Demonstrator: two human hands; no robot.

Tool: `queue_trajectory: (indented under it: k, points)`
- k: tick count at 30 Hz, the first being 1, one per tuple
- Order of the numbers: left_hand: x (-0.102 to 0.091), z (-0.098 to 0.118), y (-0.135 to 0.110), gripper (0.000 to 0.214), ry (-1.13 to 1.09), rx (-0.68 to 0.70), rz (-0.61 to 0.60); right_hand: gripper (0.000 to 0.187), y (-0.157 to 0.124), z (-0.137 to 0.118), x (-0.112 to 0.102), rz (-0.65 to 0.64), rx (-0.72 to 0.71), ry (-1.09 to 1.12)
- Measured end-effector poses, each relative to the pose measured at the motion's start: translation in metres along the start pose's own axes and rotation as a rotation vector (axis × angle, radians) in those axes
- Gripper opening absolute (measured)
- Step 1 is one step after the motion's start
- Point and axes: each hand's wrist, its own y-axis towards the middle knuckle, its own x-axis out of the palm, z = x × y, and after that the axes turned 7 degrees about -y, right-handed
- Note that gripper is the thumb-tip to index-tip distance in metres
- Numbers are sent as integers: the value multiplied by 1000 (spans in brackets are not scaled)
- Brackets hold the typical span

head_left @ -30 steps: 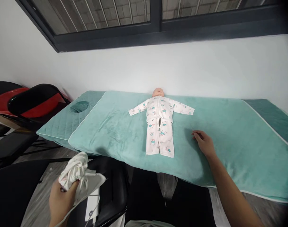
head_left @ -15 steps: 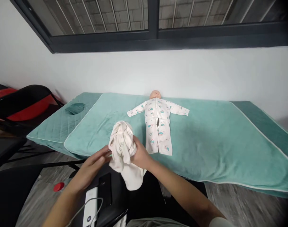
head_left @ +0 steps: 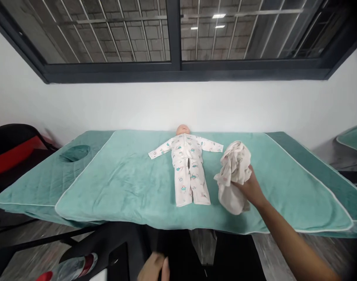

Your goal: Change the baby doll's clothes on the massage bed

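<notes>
My right hand (head_left: 251, 190) grips a bunched-up white cloth garment (head_left: 235, 166), holding it over the right part of the massage bed (head_left: 131, 183). The lower part of the garment hangs down. Left of it lies a baby doll (head_left: 183, 129) on its back, head toward the wall, arms spread. A white long-sleeved top (head_left: 186, 148) and matching trousers (head_left: 191, 181) with small printed figures are on the doll. My left hand (head_left: 155, 267) is low at the bottom edge, blurred and partly cut off, with its fingers unclear.
A black seat (head_left: 108, 238) in front of the bed carries a clear bottle (head_left: 74, 268) with a red cap and a dark phone (head_left: 119, 262). A black-and-red chair (head_left: 17, 152) stands at the left. The bed has a face hole (head_left: 75, 153) at its left end.
My right hand has carried the garment from left of the doll to its right. My left hand has come away from the garment and dropped toward the bottom edge. The view has shifted.
</notes>
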Motion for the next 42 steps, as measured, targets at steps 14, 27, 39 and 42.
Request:
queue_trajectory:
  k: [14,27,39,42]
  points:
    - [45,56,353,30,-63,410,254,90,49,144,-31,-359,65,-865]
    - [73,50,481,29,-171,426,177,34,192,-32,192,-277,-201,-60]
    - [72,31,479,35,-275,396,127,34,260,-40,250,-403,-104,-646]
    - [72,32,478,35,-286,387,119,31,263,-32,252,-363,-122,-612]
